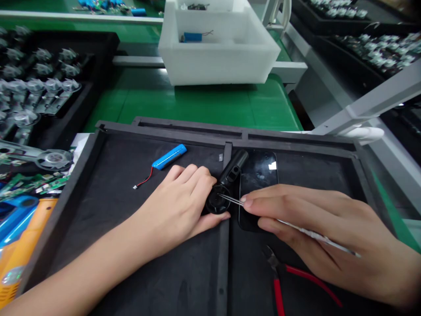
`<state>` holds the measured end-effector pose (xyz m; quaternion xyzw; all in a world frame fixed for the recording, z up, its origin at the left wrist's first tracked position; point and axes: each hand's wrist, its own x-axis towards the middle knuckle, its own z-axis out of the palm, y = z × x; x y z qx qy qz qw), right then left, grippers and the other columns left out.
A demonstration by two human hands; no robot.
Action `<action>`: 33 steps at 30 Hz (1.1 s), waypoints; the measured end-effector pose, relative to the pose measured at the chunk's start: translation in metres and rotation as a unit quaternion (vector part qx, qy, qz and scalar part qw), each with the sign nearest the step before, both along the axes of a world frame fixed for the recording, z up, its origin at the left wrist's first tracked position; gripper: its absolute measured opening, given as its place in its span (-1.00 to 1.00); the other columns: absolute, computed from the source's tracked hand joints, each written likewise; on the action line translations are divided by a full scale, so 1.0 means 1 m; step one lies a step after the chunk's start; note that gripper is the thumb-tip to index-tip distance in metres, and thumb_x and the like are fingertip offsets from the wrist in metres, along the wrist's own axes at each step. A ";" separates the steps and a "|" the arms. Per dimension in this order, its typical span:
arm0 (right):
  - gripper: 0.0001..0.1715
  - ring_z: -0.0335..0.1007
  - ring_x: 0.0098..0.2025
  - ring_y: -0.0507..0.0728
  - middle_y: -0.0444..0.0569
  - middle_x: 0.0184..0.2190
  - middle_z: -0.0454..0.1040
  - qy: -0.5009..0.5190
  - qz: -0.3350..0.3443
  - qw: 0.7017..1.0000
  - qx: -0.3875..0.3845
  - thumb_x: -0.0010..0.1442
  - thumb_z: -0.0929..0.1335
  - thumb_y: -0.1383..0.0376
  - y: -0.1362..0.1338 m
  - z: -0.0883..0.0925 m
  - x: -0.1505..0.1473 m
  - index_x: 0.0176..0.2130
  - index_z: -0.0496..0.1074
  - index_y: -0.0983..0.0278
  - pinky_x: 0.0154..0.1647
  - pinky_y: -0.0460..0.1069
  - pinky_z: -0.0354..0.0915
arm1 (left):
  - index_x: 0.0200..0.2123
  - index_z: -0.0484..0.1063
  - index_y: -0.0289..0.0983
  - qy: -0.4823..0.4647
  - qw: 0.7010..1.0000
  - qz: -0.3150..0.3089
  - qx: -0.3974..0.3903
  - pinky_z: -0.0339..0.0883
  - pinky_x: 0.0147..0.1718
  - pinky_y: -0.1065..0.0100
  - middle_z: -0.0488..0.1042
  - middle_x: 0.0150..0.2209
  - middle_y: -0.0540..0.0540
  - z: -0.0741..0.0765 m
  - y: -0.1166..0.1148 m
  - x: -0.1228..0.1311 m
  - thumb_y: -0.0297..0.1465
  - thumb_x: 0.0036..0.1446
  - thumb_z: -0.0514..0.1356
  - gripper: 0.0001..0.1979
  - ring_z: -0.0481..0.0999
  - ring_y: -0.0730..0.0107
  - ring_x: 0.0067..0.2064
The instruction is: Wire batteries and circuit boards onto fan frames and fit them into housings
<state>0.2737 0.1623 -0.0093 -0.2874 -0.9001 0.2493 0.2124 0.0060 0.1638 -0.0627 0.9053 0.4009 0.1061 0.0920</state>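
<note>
A green conveyor belt [197, 105] crosses the view toward 12 o'clock, carrying a white foam box [213, 66], while a black tray of small fan assemblies [82, 109] sits at 10 o'clock. Nearer, a black foam work tray [66, 210] frames the hands. At its centre, the left hand [174, 206] curls over a black fan housing [219, 199], fingers pressed together, apparently to steady it. The right hand [312, 228] comes from 3 o'clock, thumb and fingers pinching slim metal tweezers [315, 232], their tips at the housing's round head, leaving the work reachable. A blue cylindrical battery [169, 156] lies at 11 o'clock, red-handled pliers [276, 272] at 5 o'clock, and a dark glass panel [259, 173] at 1 o'clock.
</note>
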 end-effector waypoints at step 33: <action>-0.75 0.65 -0.05 0.13 0.02 -0.06 0.67 0.006 -0.015 1.000 0.002 0.40 0.34 0.44 -0.005 0.001 -0.013 0.04 0.49 0.27 -0.02 -0.02 0.56 | -0.08 0.37 -0.37 0.015 0.999 0.021 -0.024 0.21 -0.16 0.08 0.46 -0.15 -0.23 0.003 -0.004 0.002 -0.03 0.42 0.08 -0.55 0.44 0.04 -0.14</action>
